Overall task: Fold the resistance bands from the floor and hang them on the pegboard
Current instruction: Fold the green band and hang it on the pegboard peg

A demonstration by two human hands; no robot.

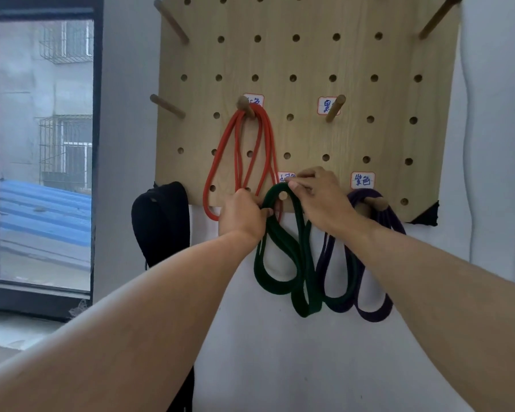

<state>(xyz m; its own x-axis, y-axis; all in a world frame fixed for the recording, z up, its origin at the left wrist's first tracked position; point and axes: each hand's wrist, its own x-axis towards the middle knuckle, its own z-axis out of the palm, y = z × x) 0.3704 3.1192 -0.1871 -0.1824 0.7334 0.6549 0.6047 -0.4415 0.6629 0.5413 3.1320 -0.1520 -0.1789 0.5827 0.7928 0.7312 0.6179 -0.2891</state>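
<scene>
While both hands work at the lower middle of the frame, the green band (283, 263) is draped over a short wooden peg (283, 195) near the bottom edge of the pegboard (309, 55), its folded loops hanging straight down below the board against the white wall. Left hand (243, 214) grips the band's left strand just below and left of the peg, fingers curled round it. Right hand (320, 200) sits just right of the peg, fingertips pinching the top of the loop where it crosses the peg. Peg tip shows between the two hands, pointing out toward the camera; band's long axis runs vertical, so seating it looks to turn on pushing the loop back along the peg toward the board. Right hand is nearer the peg. Green band: flat, matte, wide strap, dark, in several soft loops. Red band (238, 162), centre of frame: thin round tubing, slightly glossy, hung from a higher peg. Purple band (369, 292), lower right: flat matte strap on its own peg, looped much like the green. Board: pale wood grain, regular round holes, plain dowel pegs, small handwritten paper labels (362, 180). A black strap-like item (161, 221) hangs at the board's lower left corner; what it is I cannot tell. One labelled peg in the upper right stands bare.
</scene>
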